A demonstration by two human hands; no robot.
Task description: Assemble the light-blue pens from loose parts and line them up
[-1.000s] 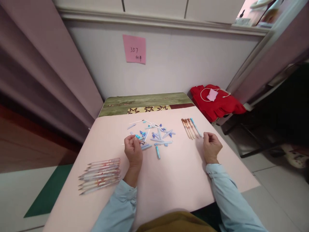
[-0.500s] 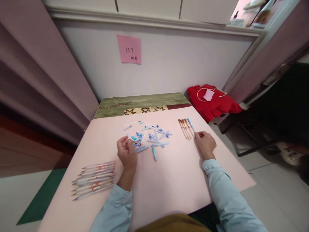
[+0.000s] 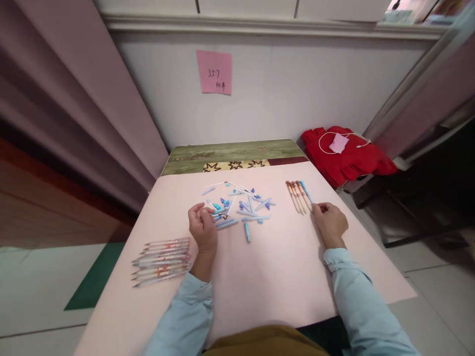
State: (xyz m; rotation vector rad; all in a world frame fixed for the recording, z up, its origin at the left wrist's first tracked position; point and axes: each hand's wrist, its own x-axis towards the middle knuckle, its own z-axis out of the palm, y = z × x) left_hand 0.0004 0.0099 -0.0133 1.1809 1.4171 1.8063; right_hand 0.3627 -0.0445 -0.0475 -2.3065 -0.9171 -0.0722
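At the right of the table, my right hand pinches the near end of a blue pen. That pen lies alongside several cream pens with brown tops. My left hand hovers at the left edge of a loose pile of blue and lilac pen parts, its fingers curled together. Whether it holds a small part is hidden. In front of the pile lies a short turquoise pen piece by itself. Thin white refills are mixed among the parts.
Left of my left hand lies a row of several clear pens with printed barrels. The table has a pale pink cover. A pink note is stuck on the wall, and red cloth with a white cable sits beyond the right corner.
The whole view has shifted, so everything appears further right. My right hand stays at the blue pen's near end, and my left hand remains beside the pile with its fingers curled.
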